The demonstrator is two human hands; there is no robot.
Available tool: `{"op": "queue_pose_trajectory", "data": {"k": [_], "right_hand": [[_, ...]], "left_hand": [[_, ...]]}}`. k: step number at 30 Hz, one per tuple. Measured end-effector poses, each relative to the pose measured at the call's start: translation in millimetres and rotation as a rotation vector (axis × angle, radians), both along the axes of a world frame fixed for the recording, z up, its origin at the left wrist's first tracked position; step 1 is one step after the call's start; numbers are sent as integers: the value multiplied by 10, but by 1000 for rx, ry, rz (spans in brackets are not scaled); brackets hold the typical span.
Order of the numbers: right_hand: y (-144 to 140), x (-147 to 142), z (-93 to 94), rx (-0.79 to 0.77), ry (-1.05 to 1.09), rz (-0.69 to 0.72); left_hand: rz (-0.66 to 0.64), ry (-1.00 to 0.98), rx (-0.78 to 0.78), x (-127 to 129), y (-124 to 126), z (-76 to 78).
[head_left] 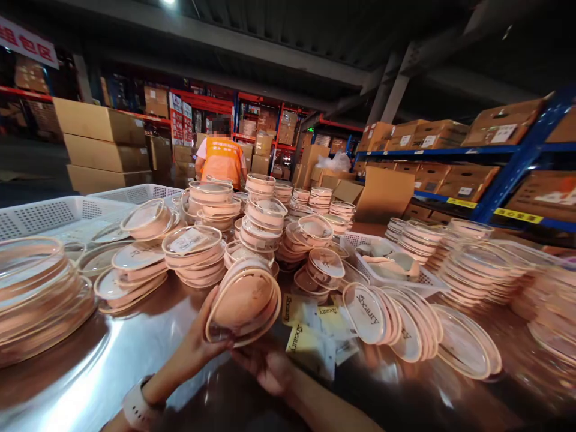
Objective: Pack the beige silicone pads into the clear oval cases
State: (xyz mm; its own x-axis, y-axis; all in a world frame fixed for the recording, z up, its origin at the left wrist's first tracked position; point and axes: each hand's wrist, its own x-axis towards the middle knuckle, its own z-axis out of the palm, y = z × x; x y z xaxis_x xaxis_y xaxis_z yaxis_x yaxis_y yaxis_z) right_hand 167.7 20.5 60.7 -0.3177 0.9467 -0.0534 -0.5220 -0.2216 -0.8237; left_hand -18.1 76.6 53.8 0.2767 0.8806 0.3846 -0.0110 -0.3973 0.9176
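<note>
Left hand (pixel 198 345) is gripping a tilted pink lidded case (pixel 243 303) at its near-left edge, tipped up so the lid faces the camera; right hand (pixel 265 369) is cupping beneath it, grip looks loose but blurred. Just right of the case, labelled packets (pixel 310 336) are lying on the steel table (pixel 112 360); beyond it, stacks of cases (pixel 261 222) are piling up, and farther back a person in an orange vest (pixel 222 161) is standing.

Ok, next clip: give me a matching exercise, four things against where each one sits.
Things:
1. left hand
2. white basket
3. paper slips
4. person in orange vest

Places:
A. far end of the table, back turned
B. flat on the table beside the right hand
C. far left of the table
D. gripping a tilted oval case

Pairs: 1-D, 2-C, 3-B, 4-A
</note>
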Motion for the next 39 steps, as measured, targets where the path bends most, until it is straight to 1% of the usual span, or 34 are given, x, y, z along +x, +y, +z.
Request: {"op": "queue_pose_trajectory", "data": {"k": [1, 3, 5, 6, 7, 8, 9, 10, 12, 14, 15, 17, 19, 20, 21, 23, 24, 26, 29, 30, 31, 33, 35, 37, 39], "right_hand": [[-10, -9, -1, -9, -21, 1], [-37, -31, -7, -29, -76, 52], [-59, -46, -4, -28, -148, 133], [-59, -44, 2, 5, -208, 142], [-46, -34, 12, 57, -285, 115], [-20, -11, 24, 118, -368, 60], [19, 27, 39, 180, -447, -18], [66, 79, 57, 234, -513, -101], [156, 213, 102, 311, -601, -234], [195, 340, 151, 393, -678, -325], [184, 380, 171, 460, -739, -368], [101, 381, 181, 612, -874, -429], [-35, 281, 139, 766, -1000, -447], [-106, 212, 102, 825, -1046, -442], [-169, 146, 63, 874, -1079, -429], [-246, 64, -2, 950, -1100, -415], [-251, 62, -17, 968, -1088, -427], [-186, 123, -15, 938, -1029, -524], [37, 250, -5, 727, -885, -756], [117, 267, -21, 634, -829, -795], [186, 265, -50, 541, -773, -799], [275, 218, -133, 388, -682, -706], [301, 152, -217, 282, -615, -582], [296, 114, -268, 234, -586, -508], [296, 123, -275, 211, -577, -477]], "left_hand": [[-30, -72, -59, 20, 3, -44], [-91, -194, -137, 53, -32, -53], [-178, -276, -200, 66, -94, 11], [-220, -304, -233, 59, -123, 51], [-239, -305, -254, 36, -144, 88], [-224, -267, -247, -3, -153, 117], [-167, -190, -201, -60, -146, 137], [-81, -78, -109, -131, -123, 149], [125, 179, 170, -284, -45, 155], [310, 416, 448, -390, 32, 143], [390, 519, 550, -404, 50, 131], [524, 703, 669, -338, 22, 85], [589, 827, 755, -166, -89, 5], [587, 856, 801, -62, -161, -45], [560, 866, 851, 38, -232, -96], [444, 833, 888, 185, -330, -172], [380, 792, 856, 217, -344, -186], [298, 644, 688, 195, -288, -158], [314, 291, 293, 25, -75, -35], [310, 166, 154, -35, -2, 5], [296, 45, 14, -84, 61, 38], [229, -170, -234, -142, 141, 82], [169, -323, -399, -152, 164, 107], [130, -395, -458, -140, 152, 129], [90, -413, -472, -129, 124, 156]]}}
